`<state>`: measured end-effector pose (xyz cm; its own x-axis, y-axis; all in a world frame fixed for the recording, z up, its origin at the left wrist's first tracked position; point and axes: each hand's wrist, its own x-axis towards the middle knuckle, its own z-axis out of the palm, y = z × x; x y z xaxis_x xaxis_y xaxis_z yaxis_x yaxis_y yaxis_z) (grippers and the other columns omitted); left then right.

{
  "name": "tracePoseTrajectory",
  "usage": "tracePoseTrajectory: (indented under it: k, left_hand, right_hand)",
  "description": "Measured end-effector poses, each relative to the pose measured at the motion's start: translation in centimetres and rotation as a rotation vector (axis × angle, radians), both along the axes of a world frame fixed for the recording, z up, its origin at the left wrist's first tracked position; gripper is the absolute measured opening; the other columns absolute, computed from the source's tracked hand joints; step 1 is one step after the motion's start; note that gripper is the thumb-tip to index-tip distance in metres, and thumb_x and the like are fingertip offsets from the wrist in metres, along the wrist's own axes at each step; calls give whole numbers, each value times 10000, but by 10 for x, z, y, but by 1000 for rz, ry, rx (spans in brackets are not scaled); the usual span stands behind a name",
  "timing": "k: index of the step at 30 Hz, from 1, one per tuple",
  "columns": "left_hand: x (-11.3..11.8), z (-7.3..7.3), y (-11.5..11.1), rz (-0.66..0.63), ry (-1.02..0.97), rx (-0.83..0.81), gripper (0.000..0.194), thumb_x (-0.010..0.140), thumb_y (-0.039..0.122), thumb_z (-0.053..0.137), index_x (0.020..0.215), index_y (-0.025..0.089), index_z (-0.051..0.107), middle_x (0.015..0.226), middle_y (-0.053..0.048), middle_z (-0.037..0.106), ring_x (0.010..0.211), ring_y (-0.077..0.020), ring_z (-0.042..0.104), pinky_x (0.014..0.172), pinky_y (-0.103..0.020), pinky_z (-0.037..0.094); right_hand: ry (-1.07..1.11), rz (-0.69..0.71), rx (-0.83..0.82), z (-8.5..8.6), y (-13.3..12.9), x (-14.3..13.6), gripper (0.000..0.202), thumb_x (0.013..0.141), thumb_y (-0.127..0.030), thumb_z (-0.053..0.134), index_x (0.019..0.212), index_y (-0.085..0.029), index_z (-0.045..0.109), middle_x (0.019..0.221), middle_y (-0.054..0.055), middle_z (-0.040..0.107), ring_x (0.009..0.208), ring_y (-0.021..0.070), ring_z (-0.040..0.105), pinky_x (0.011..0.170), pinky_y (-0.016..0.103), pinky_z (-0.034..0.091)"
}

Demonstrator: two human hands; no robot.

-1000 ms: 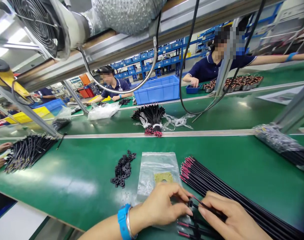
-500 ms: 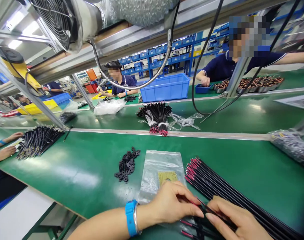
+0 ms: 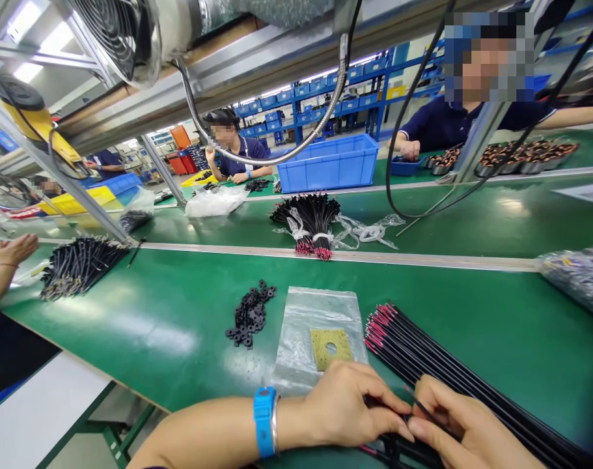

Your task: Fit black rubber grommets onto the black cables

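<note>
Low in the view, my left hand [image 3: 347, 404], with a blue band at the wrist, is closed in a pinch at the end of a thin black cable [image 3: 426, 412]. The fingers of my right hand [image 3: 465, 420] are shut on the same cable just to the right, fingertips nearly touching the left ones. Whether a small part is also between my left fingers is hidden. Under the hands lie more black cables with red ends [image 3: 374, 449]. Beside my right hand rests a bundle of black cables [image 3: 437, 352], their red tips pointing up-left.
A clear plastic bag [image 3: 296, 326] with a yellow holed square pad [image 3: 320, 345] lies ahead of my left hand. Left of it is a heap of small black parts [image 3: 250, 316]. Tied cable bundles [image 3: 310, 218] and a blue bin [image 3: 330, 163] stand farther back. Co-workers sit around.
My hands have shifted slightly right, and the yellow pad shows more fully. The red wire end at my left fingers is now mostly covered. At far left, a co-worker's hand has risen off the cables.
</note>
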<state>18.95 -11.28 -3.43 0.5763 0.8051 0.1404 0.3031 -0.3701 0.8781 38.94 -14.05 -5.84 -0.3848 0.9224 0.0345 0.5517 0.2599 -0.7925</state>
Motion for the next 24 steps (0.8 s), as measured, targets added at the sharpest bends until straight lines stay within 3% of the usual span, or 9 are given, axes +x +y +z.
tracePoseTrajectory:
  k: [4, 7, 15, 18, 24]
  left_hand:
    - [-8, 15, 2, -3, -47, -167, 383, 699, 260, 774, 1066, 185, 693, 939, -63, 746, 862, -190, 689, 807, -286, 534]
    - [-15, 18, 9, 22, -106, -282, 387, 744, 134, 696, 1123, 164, 622, 991, -78, 714, 912, -188, 675, 827, -305, 539]
    - [-19, 11, 12, -61, -126, -403, 317, 814, 104, 578, 1122, 177, 558, 996, -67, 702, 920, -169, 669, 819, -310, 537]
    - [-20, 15, 11, -76, -108, -382, 305, 825, 110, 557, 1124, 171, 549, 993, -69, 703, 916, -170, 674, 812, -307, 543]
    - [-25, 23, 11, -134, 40, -165, 353, 817, 70, 499, 1145, 192, 543, 992, -40, 718, 949, -165, 674, 836, -303, 536]
  right_hand:
    - [101, 22, -124, 27, 0, -6, 242, 904, -348, 475, 710, -213, 425, 634, -37, 477, 568, 118, 474, 518, 219, 379]
    - [133, 1, -94, 39, 2, -7, 151, 868, -278, 517, 756, -211, 441, 637, -50, 434, 569, 110, 428, 536, 222, 361]
    - [149, 4, -70, 37, 0, -7, 88, 814, -158, 518, 813, -208, 446, 667, -56, 440, 564, 97, 419, 544, 222, 361]
    - [130, 4, -54, 37, 0, -8, 83, 810, -152, 518, 810, -206, 456, 669, -52, 452, 566, 97, 427, 541, 219, 366]
    - [96, -22, 46, 44, 0, -10, 72, 807, -136, 494, 815, -205, 473, 716, -26, 482, 642, 116, 457, 615, 236, 407]
